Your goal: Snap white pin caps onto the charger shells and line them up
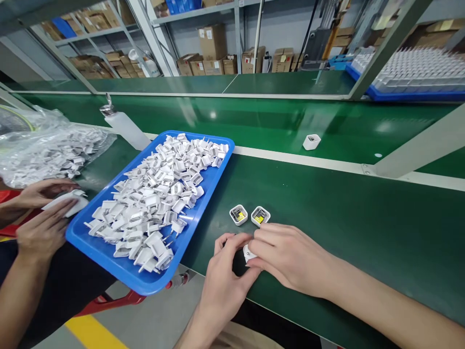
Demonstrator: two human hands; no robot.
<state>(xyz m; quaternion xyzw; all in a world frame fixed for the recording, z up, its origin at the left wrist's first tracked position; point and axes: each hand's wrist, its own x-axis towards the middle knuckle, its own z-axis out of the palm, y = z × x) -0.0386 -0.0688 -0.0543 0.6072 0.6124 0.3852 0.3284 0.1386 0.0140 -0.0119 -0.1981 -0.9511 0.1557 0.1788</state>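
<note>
My left hand [228, 271] and my right hand [286, 254] meet near the front edge of the green table. Between their fingertips they pinch a small white charger plug piece [249, 253], partly covered by the fingers. Just beyond it, two white charger housings [239, 214] stand with their open tops up, yellow and dark electronic parts showing inside. The right one [260, 216] is close behind my right fingers. To the left, a blue tray [214, 191] holds a heap of white plug pieces [156, 194], several with pins showing.
At the left, a co-worker's hands [45, 228] hold white pieces beside a clear bag [54, 150] of similar parts. A white pump bottle [127, 128] leans behind the tray. Another white housing [311, 142] lies by the back ledge. A metal post [421, 140] rises at the right.
</note>
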